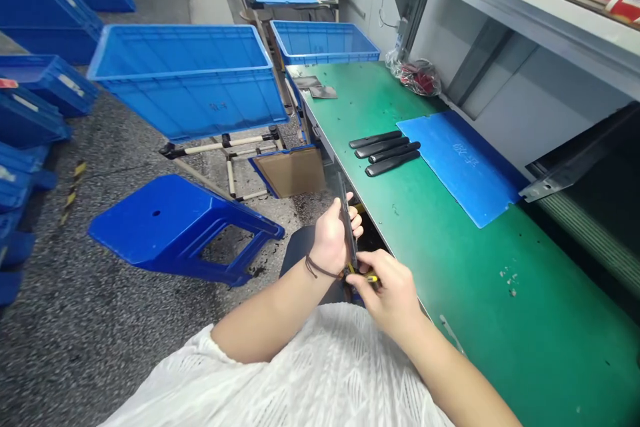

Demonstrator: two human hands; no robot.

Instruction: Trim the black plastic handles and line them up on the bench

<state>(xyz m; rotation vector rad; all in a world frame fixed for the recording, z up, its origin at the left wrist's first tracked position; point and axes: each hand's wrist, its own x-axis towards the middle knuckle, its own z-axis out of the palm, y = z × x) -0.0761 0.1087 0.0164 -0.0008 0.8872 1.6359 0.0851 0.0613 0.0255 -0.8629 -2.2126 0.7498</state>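
Observation:
My left hand [331, 238] is closed around a long, thin black plastic piece [348, 223], held nearly upright over my lap beside the table edge. Pinched in my right hand [393, 287] is a small yellow-and-black tool [371, 278] that looks like a utility knife. It is at the lower end of the black piece; its tip is hidden by my fingers. Several similar black handle-shaped pieces [394, 159] lie side by side on the green tabletop [425, 233], to the right of my hands.
A blue plastic sheet [467, 167] lies on the table near the back. Left of me stand a blue stool [155, 220] and a large blue crate [190, 93] on a pipe rack. Grey pads [323, 91] and a bagged red item [420, 77] sit at the table's far end.

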